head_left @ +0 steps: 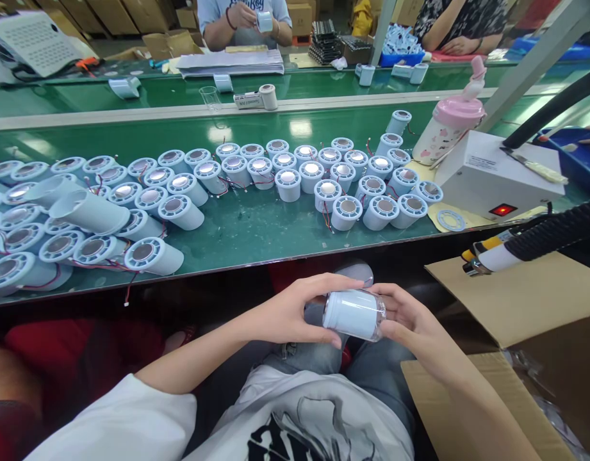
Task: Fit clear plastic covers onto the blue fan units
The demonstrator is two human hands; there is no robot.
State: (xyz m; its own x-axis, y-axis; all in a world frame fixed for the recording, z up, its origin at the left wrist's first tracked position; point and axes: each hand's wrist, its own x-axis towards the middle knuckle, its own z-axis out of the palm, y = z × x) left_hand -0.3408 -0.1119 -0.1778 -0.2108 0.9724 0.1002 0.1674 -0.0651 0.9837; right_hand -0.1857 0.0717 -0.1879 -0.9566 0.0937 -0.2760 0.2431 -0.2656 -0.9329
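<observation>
Above my lap, a light blue cylindrical housing [351, 312] lies on its side inside a clear plastic cup. My left hand [302, 310] curves around its left end, thumb below and fingers above. At the other end, my right hand [407, 317] grips the clear cup [380, 315] between thumb and fingers. On the green bench ahead stand several similar blue housings [346, 212], with round silvery tops and thin red and black wires. To the left, two plain blue sleeves [88, 211] lie across other housings.
A grey-white box [491, 173] with a lit red switch stands at the right, near a pink-lidded bottle [448, 125]. A black hose tool [525, 246] juts in above an open cardboard box [467, 410]. Across the bench, a co-worker's hands [249, 18] hold a blue part.
</observation>
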